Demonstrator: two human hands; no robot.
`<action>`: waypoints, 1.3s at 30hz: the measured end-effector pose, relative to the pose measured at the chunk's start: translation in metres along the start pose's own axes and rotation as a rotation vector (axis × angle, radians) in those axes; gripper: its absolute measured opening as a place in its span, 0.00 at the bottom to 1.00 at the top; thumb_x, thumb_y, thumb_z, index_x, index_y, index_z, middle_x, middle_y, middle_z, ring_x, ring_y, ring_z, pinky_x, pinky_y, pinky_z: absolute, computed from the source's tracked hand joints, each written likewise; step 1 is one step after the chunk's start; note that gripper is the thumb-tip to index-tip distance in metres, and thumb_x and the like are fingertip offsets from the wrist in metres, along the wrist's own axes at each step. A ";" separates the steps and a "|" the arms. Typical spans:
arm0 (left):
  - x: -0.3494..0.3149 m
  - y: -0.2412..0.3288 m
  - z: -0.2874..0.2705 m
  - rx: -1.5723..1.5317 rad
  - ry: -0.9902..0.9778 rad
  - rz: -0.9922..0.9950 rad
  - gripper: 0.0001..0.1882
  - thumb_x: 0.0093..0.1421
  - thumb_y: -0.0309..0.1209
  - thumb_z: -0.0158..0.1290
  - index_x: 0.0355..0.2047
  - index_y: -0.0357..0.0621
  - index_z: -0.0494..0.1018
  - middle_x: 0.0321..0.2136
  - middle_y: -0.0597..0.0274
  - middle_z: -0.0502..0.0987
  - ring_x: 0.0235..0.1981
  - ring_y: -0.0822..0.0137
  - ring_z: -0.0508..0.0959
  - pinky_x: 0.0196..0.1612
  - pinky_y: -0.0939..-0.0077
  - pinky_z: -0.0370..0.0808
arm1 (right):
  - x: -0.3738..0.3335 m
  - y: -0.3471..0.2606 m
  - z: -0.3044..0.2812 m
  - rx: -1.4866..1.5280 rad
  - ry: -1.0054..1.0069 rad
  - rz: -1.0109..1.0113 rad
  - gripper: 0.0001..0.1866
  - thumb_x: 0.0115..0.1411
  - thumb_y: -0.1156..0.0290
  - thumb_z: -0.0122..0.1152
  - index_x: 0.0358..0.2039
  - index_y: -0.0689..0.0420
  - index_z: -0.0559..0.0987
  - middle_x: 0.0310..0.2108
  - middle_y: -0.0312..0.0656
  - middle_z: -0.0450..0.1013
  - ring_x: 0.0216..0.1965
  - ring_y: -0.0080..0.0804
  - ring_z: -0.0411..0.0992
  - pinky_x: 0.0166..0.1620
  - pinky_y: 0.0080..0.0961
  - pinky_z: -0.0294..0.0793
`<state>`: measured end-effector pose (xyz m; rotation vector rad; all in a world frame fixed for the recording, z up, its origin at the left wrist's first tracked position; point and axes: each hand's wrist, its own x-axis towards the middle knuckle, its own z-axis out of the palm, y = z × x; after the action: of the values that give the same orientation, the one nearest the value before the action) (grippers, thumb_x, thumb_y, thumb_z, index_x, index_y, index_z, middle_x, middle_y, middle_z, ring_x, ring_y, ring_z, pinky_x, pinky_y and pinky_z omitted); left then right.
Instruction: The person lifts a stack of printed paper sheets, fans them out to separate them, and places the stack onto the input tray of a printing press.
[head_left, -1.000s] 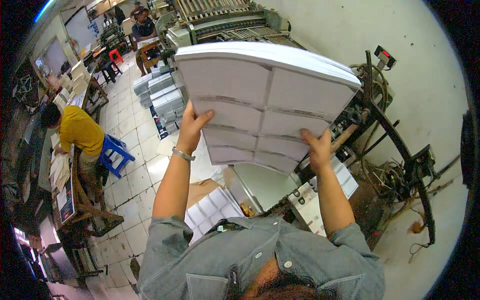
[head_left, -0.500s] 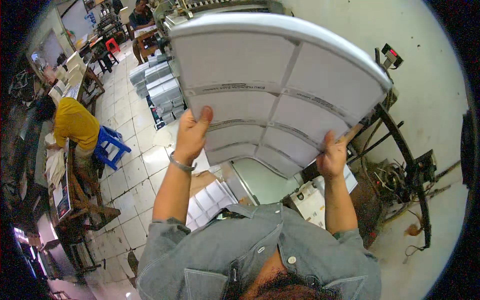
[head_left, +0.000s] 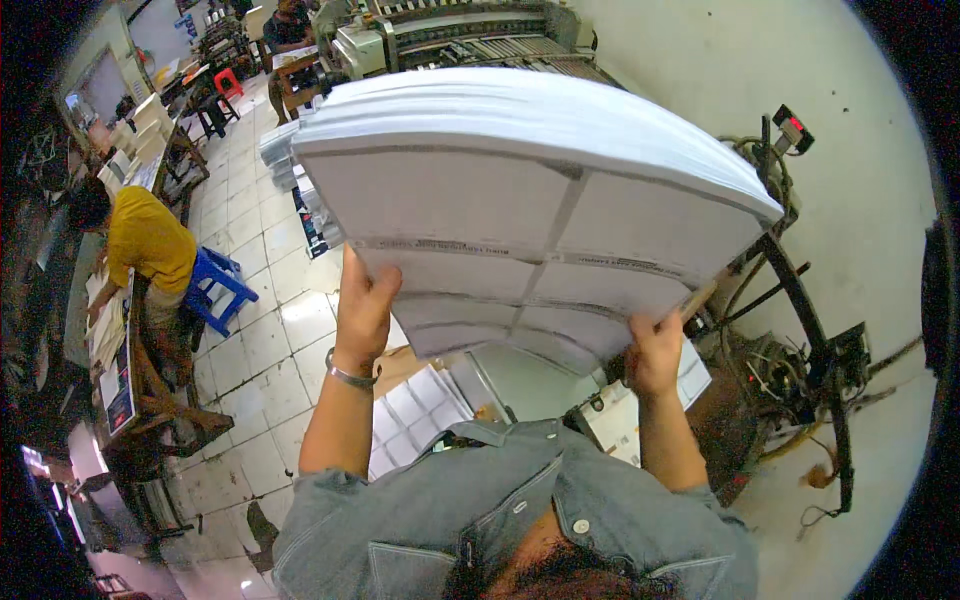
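Note:
A thick stack of large white printed paper sheets point(head_left: 450, 210) is held up in front of me, bowed along its width. Its printed face is divided into rectangles by grey bands. The layered far edge shows many sheets, slightly fanned. My left hand point(head_left: 365, 305) grips the near left side, thumb on the printed face and fingers mostly hidden behind. My right hand point(head_left: 655, 352) is closed on the near right corner, its fingers partly hidden. Below the stack, by my left forearm, lies another pile of printed sheets point(head_left: 415, 408).
A large machine point(head_left: 480, 30) with metal bars stands beyond the stack. At right, dark metal arms point(head_left: 800, 290) and a small red display point(head_left: 795, 130) stand near the wall. On the left, a person in yellow point(head_left: 150, 240) works at a table, near a blue stool point(head_left: 220, 290).
The paper stack has come lower and tilted, so more of its layered far edge shows. Both hands moved down slightly with it, still gripping.

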<state>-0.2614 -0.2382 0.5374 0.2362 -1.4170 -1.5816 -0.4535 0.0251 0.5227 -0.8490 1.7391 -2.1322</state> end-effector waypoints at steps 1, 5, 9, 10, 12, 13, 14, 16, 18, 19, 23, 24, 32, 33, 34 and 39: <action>-0.002 0.001 0.001 0.096 0.005 -0.019 0.24 0.57 0.36 0.49 0.51 0.35 0.61 0.46 0.58 0.68 0.47 0.66 0.65 0.52 0.73 0.60 | -0.003 0.002 0.000 -0.020 -0.029 -0.029 0.24 0.54 0.75 0.54 0.51 0.60 0.59 0.46 0.44 0.64 0.48 0.36 0.63 0.52 0.33 0.61; -0.007 0.009 0.007 0.238 0.016 -0.098 0.20 0.61 0.40 0.45 0.44 0.34 0.68 0.40 0.60 0.72 0.42 0.69 0.68 0.47 0.75 0.64 | 0.002 0.014 -0.019 -0.329 0.054 0.160 0.19 0.60 0.68 0.49 0.50 0.57 0.60 0.44 0.42 0.66 0.45 0.32 0.66 0.48 0.32 0.65; 0.006 0.021 0.006 0.160 -0.039 -0.167 0.20 0.61 0.42 0.46 0.42 0.35 0.68 0.39 0.61 0.72 0.40 0.72 0.69 0.44 0.77 0.65 | 0.012 -0.003 -0.013 0.163 -0.052 -0.122 0.20 0.61 0.64 0.48 0.51 0.56 0.60 0.44 0.41 0.67 0.46 0.31 0.66 0.48 0.31 0.66; 0.007 0.025 0.008 0.087 -0.057 -0.149 0.20 0.61 0.42 0.46 0.42 0.35 0.68 0.39 0.61 0.72 0.39 0.72 0.69 0.44 0.77 0.65 | 0.012 -0.006 -0.012 0.094 -0.040 -0.080 0.20 0.60 0.66 0.48 0.51 0.57 0.60 0.45 0.41 0.66 0.46 0.32 0.66 0.49 0.31 0.66; 0.009 0.036 0.013 -0.103 -0.098 -0.179 0.19 0.60 0.39 0.47 0.44 0.36 0.66 0.40 0.63 0.72 0.39 0.72 0.69 0.44 0.77 0.65 | 0.012 -0.012 -0.017 -0.046 -0.011 0.014 0.20 0.59 0.70 0.48 0.51 0.58 0.60 0.46 0.41 0.65 0.46 0.32 0.66 0.49 0.31 0.66; 0.007 0.034 0.009 -0.044 -0.113 -0.175 0.19 0.59 0.38 0.48 0.45 0.36 0.66 0.40 0.63 0.71 0.40 0.72 0.68 0.44 0.77 0.64 | 0.016 -0.019 -0.018 -0.115 -0.006 0.039 0.20 0.58 0.72 0.48 0.51 0.59 0.60 0.46 0.41 0.65 0.46 0.33 0.66 0.49 0.31 0.66; 0.002 0.027 0.001 0.014 -0.128 -0.171 0.19 0.58 0.37 0.48 0.45 0.37 0.65 0.41 0.63 0.71 0.41 0.71 0.68 0.45 0.77 0.64 | 0.006 -0.001 -0.027 -0.148 -0.012 0.055 0.21 0.56 0.75 0.48 0.51 0.59 0.60 0.46 0.41 0.65 0.48 0.34 0.64 0.51 0.33 0.62; -0.001 0.019 -0.002 0.078 -0.074 -0.258 0.22 0.55 0.36 0.50 0.47 0.37 0.64 0.42 0.63 0.69 0.43 0.71 0.67 0.46 0.76 0.63 | -0.002 -0.011 -0.002 0.062 -0.023 -0.050 0.23 0.52 0.73 0.56 0.48 0.62 0.63 0.44 0.43 0.66 0.46 0.36 0.63 0.51 0.31 0.61; 0.004 0.015 0.000 0.033 -0.116 -0.274 0.26 0.54 0.35 0.49 0.51 0.36 0.60 0.48 0.59 0.66 0.49 0.65 0.64 0.53 0.70 0.58 | -0.004 -0.021 0.009 0.172 0.020 0.019 0.25 0.51 0.74 0.57 0.49 0.62 0.62 0.45 0.43 0.66 0.47 0.36 0.63 0.52 0.32 0.60; 0.006 0.014 0.000 0.012 -0.140 -0.291 0.28 0.54 0.34 0.48 0.53 0.36 0.58 0.51 0.56 0.64 0.52 0.62 0.62 0.56 0.67 0.55 | -0.003 -0.018 0.005 0.153 0.021 0.044 0.25 0.51 0.75 0.57 0.50 0.62 0.62 0.45 0.43 0.66 0.48 0.36 0.63 0.52 0.32 0.60; 0.019 0.013 -0.005 0.096 -0.222 -0.210 0.28 0.55 0.36 0.48 0.53 0.36 0.57 0.49 0.58 0.65 0.51 0.64 0.62 0.55 0.71 0.55 | 0.008 -0.012 -0.009 -0.020 -0.021 0.082 0.27 0.49 0.76 0.58 0.50 0.61 0.62 0.46 0.43 0.65 0.48 0.37 0.63 0.52 0.34 0.61; 0.024 0.011 -0.004 0.095 -0.208 -0.136 0.28 0.55 0.37 0.49 0.52 0.36 0.59 0.47 0.59 0.66 0.50 0.65 0.63 0.54 0.72 0.56 | 0.013 -0.009 -0.010 0.071 -0.032 0.045 0.27 0.49 0.75 0.59 0.50 0.61 0.62 0.47 0.43 0.65 0.48 0.37 0.64 0.52 0.34 0.61; 0.027 -0.011 0.000 0.055 -0.177 -0.101 0.27 0.57 0.38 0.48 0.53 0.37 0.59 0.46 0.60 0.67 0.48 0.68 0.64 0.51 0.74 0.60 | 0.018 0.003 -0.013 0.239 -0.078 -0.019 0.29 0.49 0.72 0.59 0.51 0.62 0.59 0.47 0.43 0.64 0.48 0.36 0.63 0.53 0.33 0.60; 0.024 -0.011 0.004 0.042 -0.154 -0.081 0.26 0.58 0.39 0.48 0.53 0.37 0.59 0.45 0.60 0.67 0.47 0.68 0.64 0.51 0.75 0.60 | 0.013 0.003 -0.011 0.167 -0.024 -0.042 0.28 0.51 0.71 0.58 0.51 0.63 0.59 0.47 0.44 0.64 0.48 0.35 0.63 0.52 0.33 0.60; 0.020 -0.011 0.007 0.095 -0.155 -0.050 0.25 0.59 0.40 0.46 0.52 0.37 0.60 0.45 0.60 0.68 0.46 0.69 0.65 0.50 0.75 0.60 | 0.004 0.005 -0.005 0.100 0.027 -0.068 0.27 0.53 0.70 0.57 0.51 0.63 0.59 0.47 0.44 0.64 0.48 0.35 0.63 0.52 0.33 0.60; 0.016 0.005 0.007 0.364 -0.187 -0.103 0.22 0.63 0.43 0.41 0.45 0.37 0.67 0.40 0.61 0.72 0.42 0.72 0.68 0.46 0.76 0.63 | -0.001 0.012 -0.003 -0.115 0.143 -0.068 0.22 0.59 0.64 0.52 0.47 0.65 0.61 0.43 0.42 0.65 0.42 0.30 0.63 0.46 0.28 0.63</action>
<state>-0.2720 -0.2444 0.5504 0.3882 -1.8642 -1.4474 -0.4565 0.0246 0.5109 -0.8132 1.9470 -2.2036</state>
